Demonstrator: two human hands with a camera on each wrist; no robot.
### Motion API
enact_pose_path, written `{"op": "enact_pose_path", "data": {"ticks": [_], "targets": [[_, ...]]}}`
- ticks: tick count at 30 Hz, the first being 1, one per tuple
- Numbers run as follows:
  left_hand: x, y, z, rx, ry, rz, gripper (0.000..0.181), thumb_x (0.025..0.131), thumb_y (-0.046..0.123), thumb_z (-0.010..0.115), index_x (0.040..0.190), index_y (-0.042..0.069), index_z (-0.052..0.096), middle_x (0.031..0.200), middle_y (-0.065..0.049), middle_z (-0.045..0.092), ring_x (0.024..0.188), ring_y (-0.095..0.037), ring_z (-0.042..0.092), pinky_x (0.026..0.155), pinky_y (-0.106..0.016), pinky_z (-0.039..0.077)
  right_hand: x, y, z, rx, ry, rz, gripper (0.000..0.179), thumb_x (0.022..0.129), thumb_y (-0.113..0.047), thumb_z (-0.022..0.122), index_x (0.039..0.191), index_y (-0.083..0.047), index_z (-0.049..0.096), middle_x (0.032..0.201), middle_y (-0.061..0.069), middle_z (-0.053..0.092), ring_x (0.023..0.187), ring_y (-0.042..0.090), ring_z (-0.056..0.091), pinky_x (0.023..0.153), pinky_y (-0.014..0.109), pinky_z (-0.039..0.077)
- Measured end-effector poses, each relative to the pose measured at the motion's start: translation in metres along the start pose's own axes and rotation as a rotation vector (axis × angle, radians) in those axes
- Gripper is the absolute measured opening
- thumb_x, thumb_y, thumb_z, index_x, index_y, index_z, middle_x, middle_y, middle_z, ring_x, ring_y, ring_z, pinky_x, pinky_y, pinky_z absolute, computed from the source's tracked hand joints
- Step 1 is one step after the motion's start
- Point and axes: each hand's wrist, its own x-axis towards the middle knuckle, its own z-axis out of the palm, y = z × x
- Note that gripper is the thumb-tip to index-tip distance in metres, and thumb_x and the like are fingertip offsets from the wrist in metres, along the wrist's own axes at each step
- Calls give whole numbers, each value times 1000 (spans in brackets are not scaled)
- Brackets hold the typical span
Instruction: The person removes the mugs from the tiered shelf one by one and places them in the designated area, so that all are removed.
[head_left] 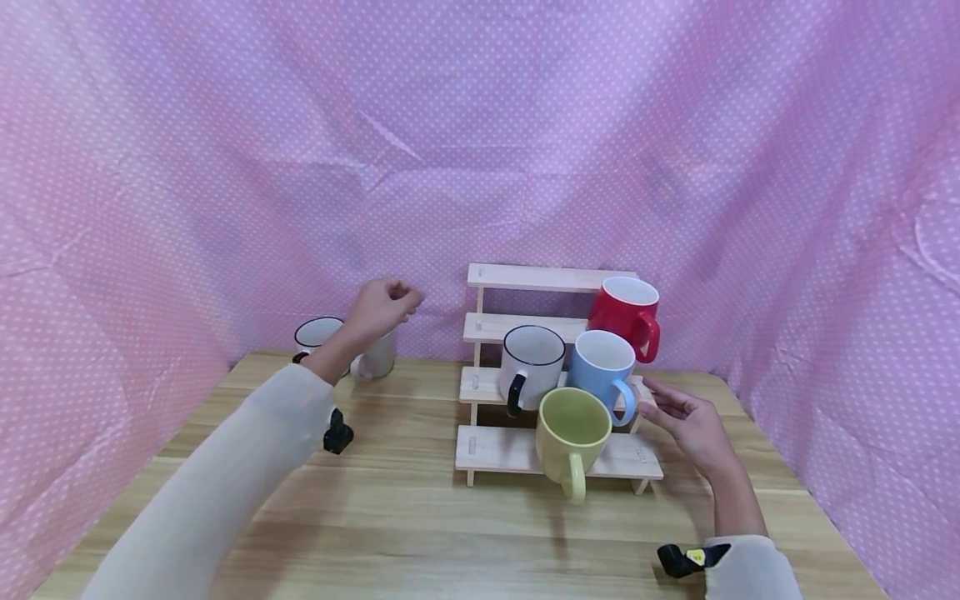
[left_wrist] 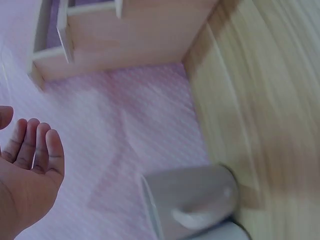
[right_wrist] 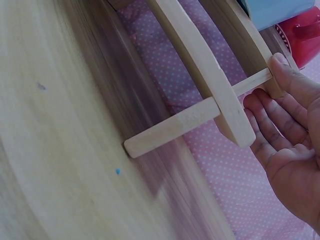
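A stepped wooden display rack (head_left: 510,450) holds several mugs. My right hand (head_left: 692,425) pinches the right end of one of its steps; in the right wrist view the thumb (right_wrist: 292,80) lies on top and the fingers curl below. Beside this hand stands a light blue mug (head_left: 600,367). A red mug (head_left: 618,315) sits higher, a white mug with a black rim (head_left: 528,367) to the left, a yellow-green mug (head_left: 566,442) on the lowest step. My left hand (head_left: 378,310) hovers empty above a grey mug (head_left: 381,357), its fingers loosely bent, apart from the rack.
Another black-rimmed white mug (head_left: 318,332) stands at the back left beside the grey one, partly hidden by the left arm. The wooden table (head_left: 360,517) is backed and flanked by a pink dotted cloth (head_left: 420,167).
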Motion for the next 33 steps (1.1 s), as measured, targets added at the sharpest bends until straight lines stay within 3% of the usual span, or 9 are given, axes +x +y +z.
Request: {"op": "enact_pose_path", "data": {"ticks": [4,10,18,25,33], "targets": [[5,20,14,2,-17,67,29,103,31,61,112,5,67,105,-16,68,92,-24,67,83,-36,59,0,-1,0,10,1,1,67,94,-40,75,148,-7,54,128,21,66,101,-4,65,86,10,52],[10,51,38,-83,-49,120,26,102,27,65,110,3,68,105,-19,70,91,-23,68,79,-32,59,-2,-5,-1,31,4,-15,63,95,-34,75,148,-5,54,127,22,66,100,-5,64,86,10,52],[13,88,65,-71,-57,229,23,100,31,68,103,8,71,93,-8,69,84,-18,61,72,-27,52,-2,0,-1,19,8,-7,65,94,-37,75,147,-6,55,124,17,68,100,-4,65,85,11,52],[13,109,89,-62,-112,276,23,100,32,67,103,10,70,97,-3,69,91,-17,63,78,-29,54,-3,2,1,32,1,-11,66,94,-37,76,147,-4,54,121,13,70,100,-3,66,85,11,53],[5,132,113,-45,-209,270,22,101,35,66,108,15,68,97,1,68,91,-15,63,77,-25,56,-2,-2,1,20,2,-27,65,94,-37,75,147,-5,54,122,15,70,99,-3,66,85,12,53]]}}
